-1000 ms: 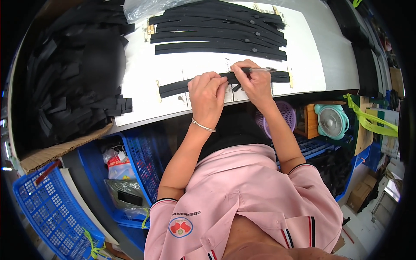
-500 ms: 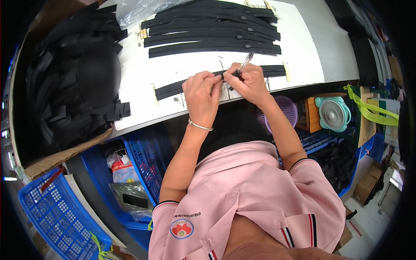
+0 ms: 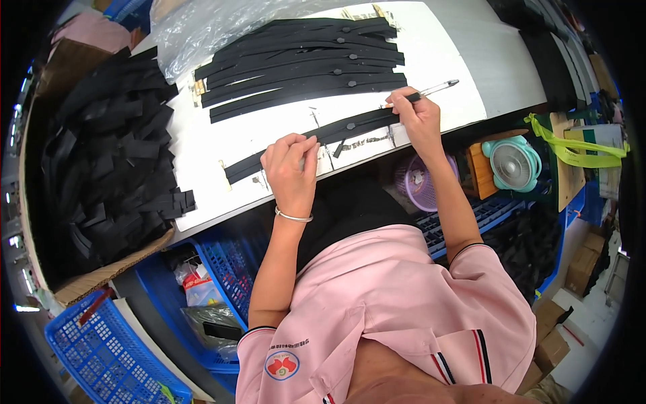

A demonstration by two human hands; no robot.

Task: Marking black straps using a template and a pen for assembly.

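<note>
A long black fabric strip [image 3: 370, 122] lies slantwise across the white board [image 3: 269, 114] near its front edge. On its middle sits a small dark oval piece [image 3: 350, 126]. My left hand [image 3: 291, 161] is on the strip left of that oval, fingers curled and closed on the strip's near edge. Toward the strip's right end, my right hand [image 3: 420, 124] holds a clear pen [image 3: 437, 87], its one end pointing up and right. The right fingertips touch the strip and hide its end. A small dark sliver [image 3: 340, 148] lies just below the strip.
Several similar black strips [image 3: 303, 54] with oval pieces lie farther back, beside clear plastic film [image 3: 202, 34]. A cardboard box [image 3: 111, 269] of black pieces stands at the left. Below the table are blue baskets [image 3: 101, 350], a purple basket [image 3: 424, 188] and a turquoise fan [image 3: 515, 163].
My right hand has moved right along the strip with the pen, away from my left hand. The oval on the strip's middle now shows. The whole view has shifted a little.
</note>
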